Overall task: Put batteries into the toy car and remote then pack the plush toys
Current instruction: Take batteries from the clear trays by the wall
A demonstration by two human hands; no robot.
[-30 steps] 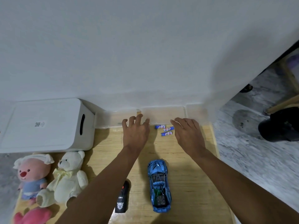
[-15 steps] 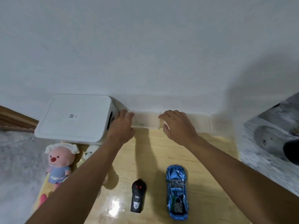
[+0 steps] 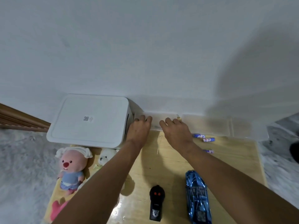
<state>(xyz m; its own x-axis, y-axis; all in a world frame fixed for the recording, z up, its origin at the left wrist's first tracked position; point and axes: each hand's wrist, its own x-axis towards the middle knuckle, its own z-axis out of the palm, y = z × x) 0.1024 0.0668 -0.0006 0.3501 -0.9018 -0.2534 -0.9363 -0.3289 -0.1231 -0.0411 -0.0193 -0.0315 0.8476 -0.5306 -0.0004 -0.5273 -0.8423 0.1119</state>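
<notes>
Closed in since half a second ago: left hand (image 3: 139, 129) and right hand (image 3: 177, 132) nearer each other on clear box (image 3: 159, 119); batteries (image 3: 198, 135) uncovered again beside right hand

Head view, writing first. Printed on lid of white bin (image 3: 90, 135): QR code label (image 3: 86, 118) with small mark beside it, too small to read. On near end of remote (image 3: 156, 202): white emblem, not legible, plus two red dots higher up. On the three blue batteries: white label bands, text too blurred

Grip. Grasping clear box from both ends: left fingers bent over its left end, hard against side of white bin; right thumb on near edge, right fingers curled over top at right end. Set back against wall (image 3: 145, 54), see-through, contents unclear

Task things. Batteries loose on wooden tabletop (image 3: 234, 159), just right of right hand, one partly behind right forearm. Toy car (image 3: 197, 198) blue, lengthwise near front edge, close below right forearm; remote left of it, apart. Pink plush in blue shirt (image 3: 71, 168) at left, in front of white bin; white bear plush (image 3: 106, 156) beside it, mostly hidden by left forearm; second pink plush (image 3: 56, 207) lower left, cut off by same forearm

Around. Second clear box (image 3: 207, 125) right of first, along wall. Brown wooden rail (image 3: 19, 120) far left; grey mottled floor (image 3: 24, 159) on both sides
</notes>
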